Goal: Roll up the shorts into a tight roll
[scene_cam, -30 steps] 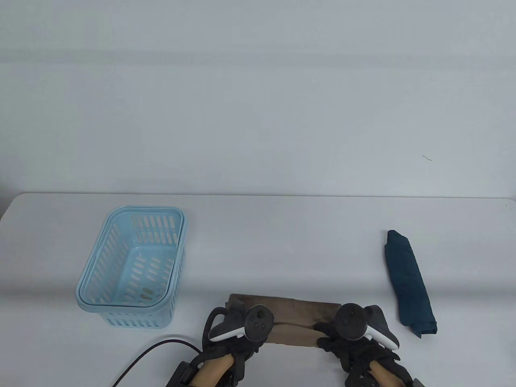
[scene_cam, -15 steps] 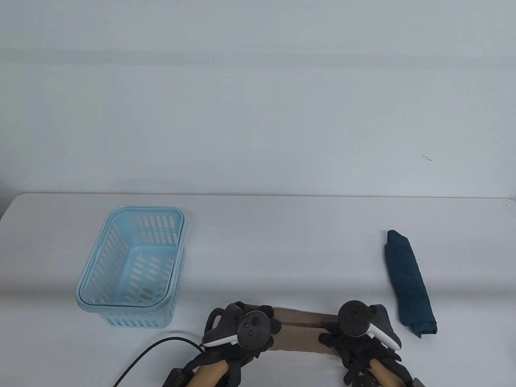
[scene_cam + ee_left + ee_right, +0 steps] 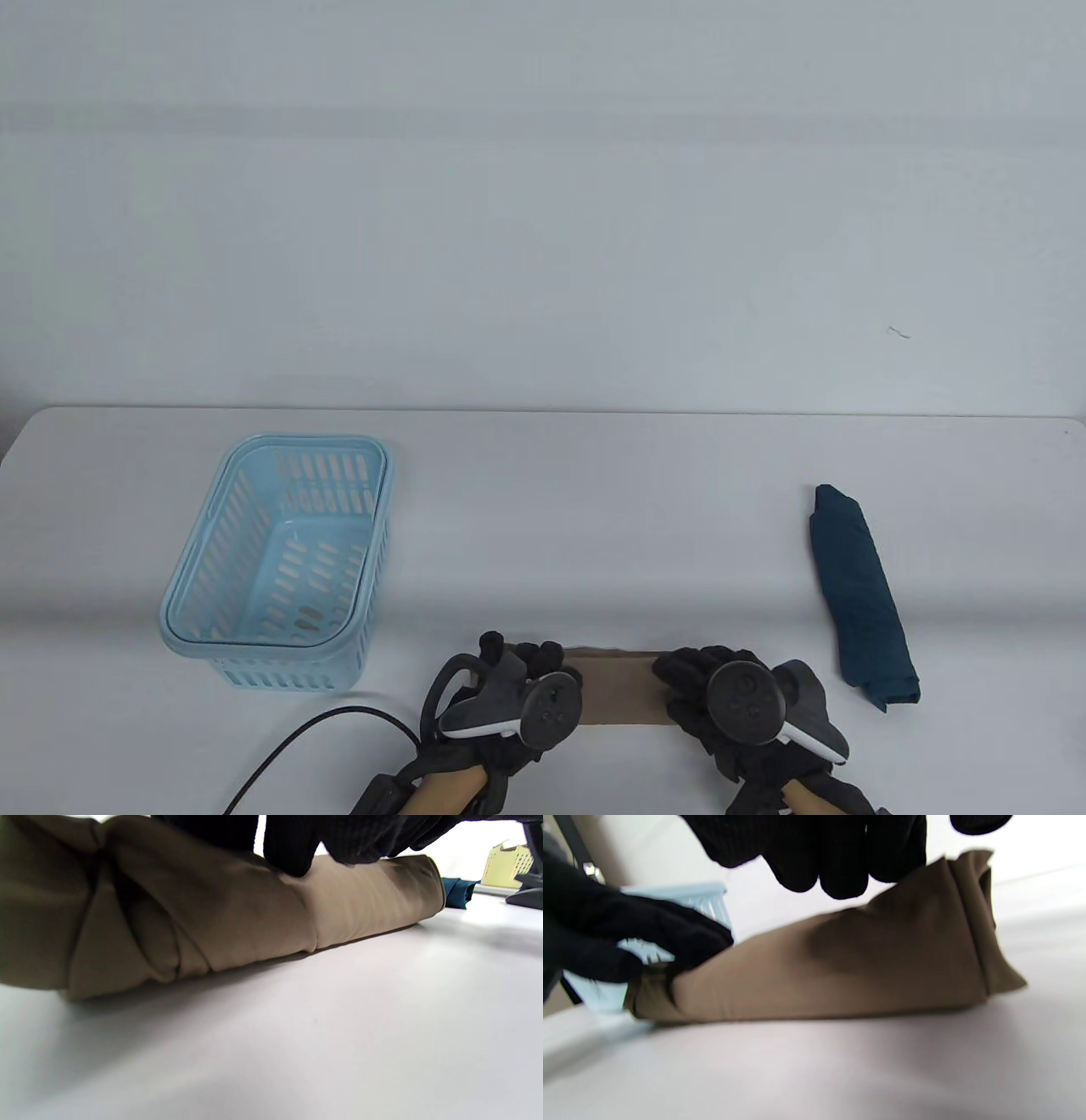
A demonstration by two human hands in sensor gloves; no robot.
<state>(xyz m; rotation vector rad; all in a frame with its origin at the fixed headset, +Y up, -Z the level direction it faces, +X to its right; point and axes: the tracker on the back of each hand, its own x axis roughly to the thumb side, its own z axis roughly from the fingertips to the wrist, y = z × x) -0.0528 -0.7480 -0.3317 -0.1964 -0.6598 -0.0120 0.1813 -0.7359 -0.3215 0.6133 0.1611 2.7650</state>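
Shorts: the tan shorts (image 3: 618, 688) lie as a near-finished roll at the worktop's (image 3: 594, 509) near edge, between my hands.
Grip: my left hand (image 3: 509, 692) and right hand (image 3: 730, 700) each curl fingers over one end, pressing down.
Technique: I judge even pressure at both ends and a snug last tuck will keep it tight; the left end looks looser.
Axis: the roll runs left to right, ends toward basket (image 3: 280, 556) and blue roll (image 3: 861, 594).
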